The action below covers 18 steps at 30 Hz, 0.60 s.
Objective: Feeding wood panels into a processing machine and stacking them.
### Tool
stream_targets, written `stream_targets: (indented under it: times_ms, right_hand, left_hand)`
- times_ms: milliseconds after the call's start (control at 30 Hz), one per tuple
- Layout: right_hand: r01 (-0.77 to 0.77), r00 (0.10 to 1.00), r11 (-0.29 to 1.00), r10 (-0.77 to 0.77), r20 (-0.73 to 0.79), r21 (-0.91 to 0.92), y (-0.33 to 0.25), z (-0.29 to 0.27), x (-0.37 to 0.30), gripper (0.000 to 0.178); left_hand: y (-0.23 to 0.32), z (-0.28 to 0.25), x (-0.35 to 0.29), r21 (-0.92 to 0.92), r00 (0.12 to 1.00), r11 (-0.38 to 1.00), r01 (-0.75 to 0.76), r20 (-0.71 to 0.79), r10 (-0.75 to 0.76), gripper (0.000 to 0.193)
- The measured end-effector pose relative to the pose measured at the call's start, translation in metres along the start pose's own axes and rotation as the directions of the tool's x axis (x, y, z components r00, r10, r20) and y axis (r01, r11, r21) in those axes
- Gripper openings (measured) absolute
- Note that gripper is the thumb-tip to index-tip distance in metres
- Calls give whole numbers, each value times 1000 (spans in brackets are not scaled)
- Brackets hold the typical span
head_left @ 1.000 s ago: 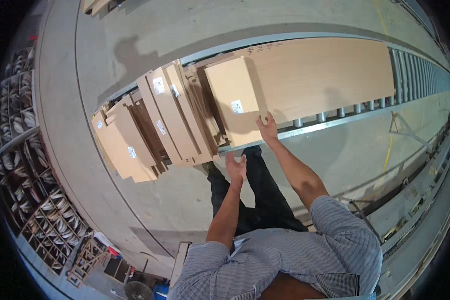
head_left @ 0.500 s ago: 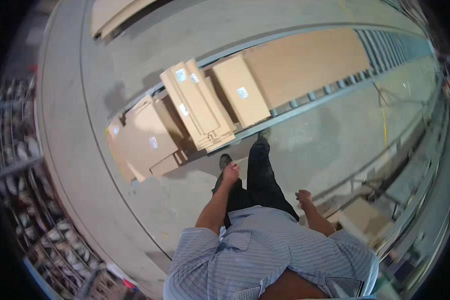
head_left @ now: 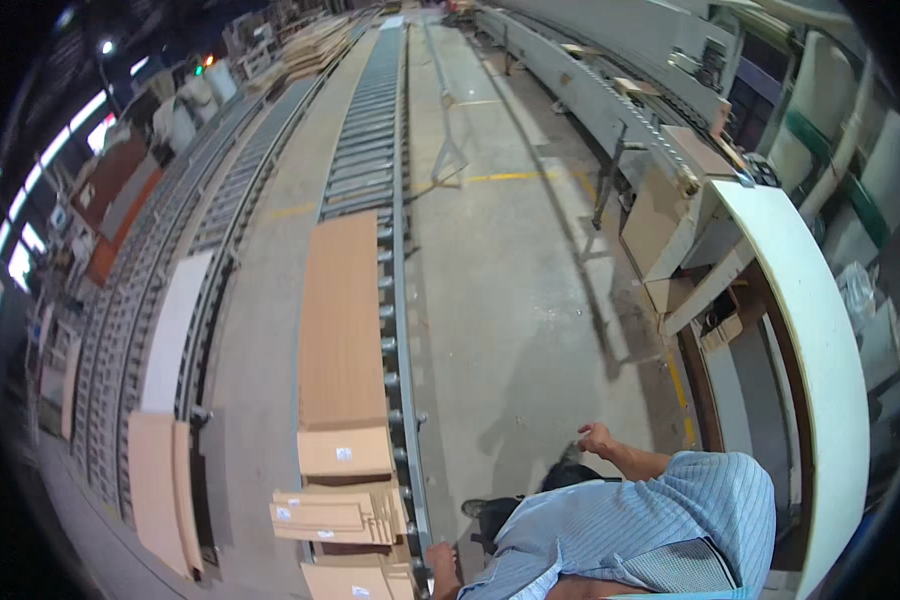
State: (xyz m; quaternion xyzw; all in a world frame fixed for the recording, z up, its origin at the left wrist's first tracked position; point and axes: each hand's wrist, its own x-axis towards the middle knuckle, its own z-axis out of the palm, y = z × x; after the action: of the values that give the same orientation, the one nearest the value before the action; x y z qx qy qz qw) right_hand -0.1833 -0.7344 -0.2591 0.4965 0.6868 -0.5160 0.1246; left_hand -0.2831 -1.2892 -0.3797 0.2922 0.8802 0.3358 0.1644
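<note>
My left hand (head_left: 440, 557) hangs low beside the metal side rail of a roller conveyor (head_left: 400, 330). It is small in the picture, and its finger pose does not show clearly. Away from the body, my right hand (head_left: 595, 437) hangs over the floor with loosely bent fingers and nothing in it. Nearest the left hand, a stack of light brown panels (head_left: 335, 515) with white labels lies crosswise on the conveyor. Another labelled panel (head_left: 345, 452) lies beyond it, and more labelled panels (head_left: 355, 578) lie on the near side.
A long wood-coloured board (head_left: 340, 320) lies further along the rollers. To the left runs a second conveyor with a white board (head_left: 177, 325) and brown panels (head_left: 155, 490). A curved pale worktop (head_left: 805, 290) and a long machine (head_left: 590, 95) stand on the right.
My view has swung to the right and up, so the conveyor now runs away from me at the left. Both hands remain away from the panels.
</note>
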Motion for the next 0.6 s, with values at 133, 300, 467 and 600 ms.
stream_targets:
  times_ms: [133,300,467,600]
  right_hand:
    - [22,1000,961,-25,9,277,51,-33,7,38]
    - [130,976,817,-6,-217,563,124,-113,27,27]
    - [377,803,688,91,-589,620,162,-242,31,27]
    - [675,523,611,-2,-853,413,174,-360,23,26]
  left_hand:
    - [47,34,70,131,989,991,-11,-142,30,16]
    - [170,89,192,-361,979,912,196,122,-163,13]
    - [303,153,298,-352,876,807,474,287,-389,27]
    - [366,198,366,-350,907,849,395,299,-298,31]
